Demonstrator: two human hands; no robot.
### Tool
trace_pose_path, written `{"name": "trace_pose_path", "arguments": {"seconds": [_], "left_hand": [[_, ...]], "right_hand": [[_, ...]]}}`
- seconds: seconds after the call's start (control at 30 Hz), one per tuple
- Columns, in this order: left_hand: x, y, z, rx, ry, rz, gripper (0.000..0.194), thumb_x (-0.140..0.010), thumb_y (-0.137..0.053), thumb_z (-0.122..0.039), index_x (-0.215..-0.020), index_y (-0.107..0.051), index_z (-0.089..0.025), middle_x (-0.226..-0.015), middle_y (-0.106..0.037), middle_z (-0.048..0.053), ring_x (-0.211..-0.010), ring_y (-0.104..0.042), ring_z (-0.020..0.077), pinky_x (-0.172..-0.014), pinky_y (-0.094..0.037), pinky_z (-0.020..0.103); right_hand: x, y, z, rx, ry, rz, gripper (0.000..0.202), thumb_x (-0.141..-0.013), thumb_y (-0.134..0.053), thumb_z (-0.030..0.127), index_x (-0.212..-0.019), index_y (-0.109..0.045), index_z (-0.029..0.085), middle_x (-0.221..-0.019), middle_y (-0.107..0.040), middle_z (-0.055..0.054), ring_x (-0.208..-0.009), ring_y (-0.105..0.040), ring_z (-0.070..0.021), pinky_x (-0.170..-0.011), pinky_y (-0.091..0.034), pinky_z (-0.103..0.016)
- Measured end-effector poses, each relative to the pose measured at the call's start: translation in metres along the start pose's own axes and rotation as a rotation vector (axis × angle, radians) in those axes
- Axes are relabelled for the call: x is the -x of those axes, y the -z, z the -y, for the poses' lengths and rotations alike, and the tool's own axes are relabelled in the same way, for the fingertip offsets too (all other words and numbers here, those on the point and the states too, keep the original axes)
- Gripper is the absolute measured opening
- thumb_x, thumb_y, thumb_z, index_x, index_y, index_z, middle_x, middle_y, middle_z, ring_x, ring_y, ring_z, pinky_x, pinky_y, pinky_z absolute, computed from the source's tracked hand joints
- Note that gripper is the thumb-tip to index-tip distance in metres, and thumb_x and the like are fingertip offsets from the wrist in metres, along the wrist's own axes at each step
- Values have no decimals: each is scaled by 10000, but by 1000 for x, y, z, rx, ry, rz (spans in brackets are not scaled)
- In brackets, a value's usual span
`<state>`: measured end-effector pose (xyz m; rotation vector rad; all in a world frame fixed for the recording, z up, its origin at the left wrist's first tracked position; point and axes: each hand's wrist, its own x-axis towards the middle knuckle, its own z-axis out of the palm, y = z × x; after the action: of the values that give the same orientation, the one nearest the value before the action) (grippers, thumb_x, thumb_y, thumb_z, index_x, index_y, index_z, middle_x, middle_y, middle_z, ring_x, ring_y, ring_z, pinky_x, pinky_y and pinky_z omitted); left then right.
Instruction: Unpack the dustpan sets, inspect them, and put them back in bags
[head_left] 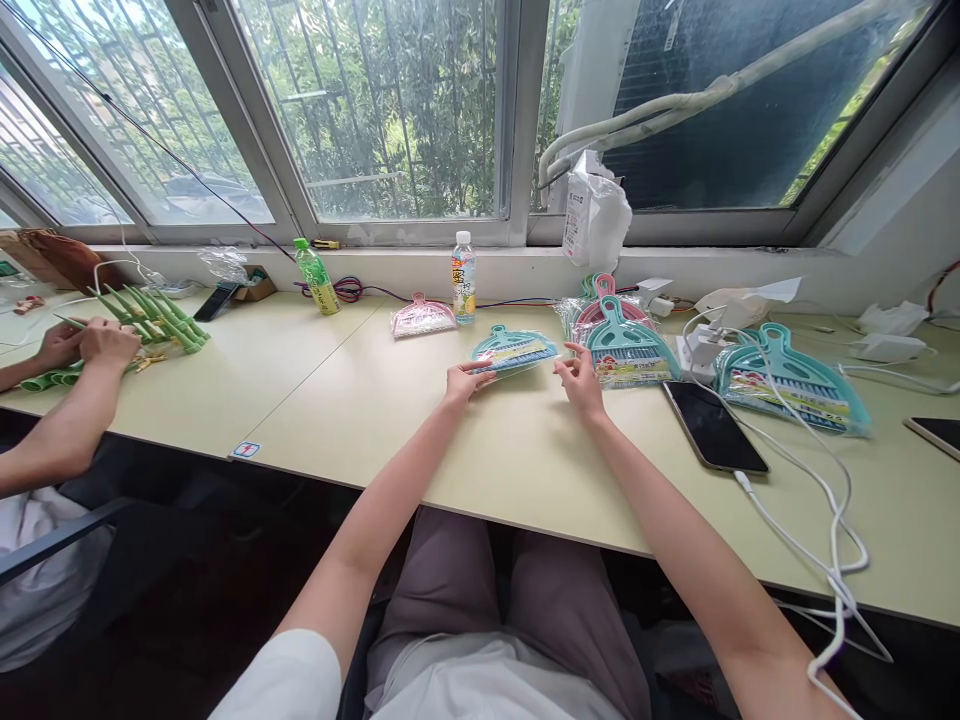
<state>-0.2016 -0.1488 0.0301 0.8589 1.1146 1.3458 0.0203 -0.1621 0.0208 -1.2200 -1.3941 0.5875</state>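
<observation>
My left hand (469,380) grips the left front corner of a small teal dustpan-and-brush set (514,350) in clear plastic wrap, thumb on top. The set is slightly tilted, low over the table. My right hand (581,382) is at the set's right end, fingers bent and apart; whether a fingertip touches the wrap cannot be made out. Just beyond my right hand lies a pile of wrapped dustpan sets, a teal one (626,345) in front and a pink one (600,290) behind.
A pink wrapped set (424,317) and a drink bottle (464,280) stand toward the window. Rightward are a phone (712,425), white cables (836,540), a charger (701,352) and more teal sets (791,385). At left, another person's hands (105,342) handle green stalks (161,315).
</observation>
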Motion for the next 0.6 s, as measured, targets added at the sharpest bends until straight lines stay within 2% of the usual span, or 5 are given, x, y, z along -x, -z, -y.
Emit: {"name": "trace_pose_path", "arguments": {"seconds": [0.07, 0.17, 0.27, 0.43, 0.6], "left_hand": [[2, 0, -3, 10, 23, 5, 268, -565, -827, 23, -792, -741, -90, -750, -731, 55, -683, -714, 145, -957, -568, 347], [4, 2, -5, -1, 50, 31, 254, -592, -796, 28, -812, -746, -90, -757, -735, 62, -680, -716, 147, -952, -567, 345], [3, 3, -4, -28, 51, 74, 264, -609, -787, 5, -849, -755, -100, -761, -736, 66, -688, -711, 137, -940, -565, 333], [2, 4, -4, -96, 67, 153, 302, -581, -820, -49, -869, -769, -125, -814, -743, 73, -737, -707, 136, -896, -571, 300], [5, 3, -7, -116, 63, 179, 294, -573, -828, -78, -851, -775, -155, -913, -745, 72, -791, -702, 133, -845, -580, 265]], "right_hand": [[1, -1, -4, 206, 98, -14, 480, -736, -573, 300, -1213, -545, 260, -1021, -636, -57, -864, -574, -230, -818, -466, -404], [-1, 0, -11, 335, 186, -20, 627, -653, -574, 214, -1275, -515, 251, -1275, -525, -99, -1139, -491, -297, -968, -412, -476], [-5, 3, -16, 291, 155, 34, 669, -673, -595, 248, -1331, -475, 267, -1316, -495, -93, -1196, -450, -304, -949, -436, -463], [-10, 12, -17, 196, 112, 78, 479, -757, -634, 435, -1207, -585, 275, -1304, -506, -86, -1222, -408, -310, -909, -464, -429], [-11, 17, -19, 182, 127, 115, 557, -725, -697, 534, -1213, -591, 285, -1358, -466, -90, -1240, -390, -318, -911, -465, -432]]}}
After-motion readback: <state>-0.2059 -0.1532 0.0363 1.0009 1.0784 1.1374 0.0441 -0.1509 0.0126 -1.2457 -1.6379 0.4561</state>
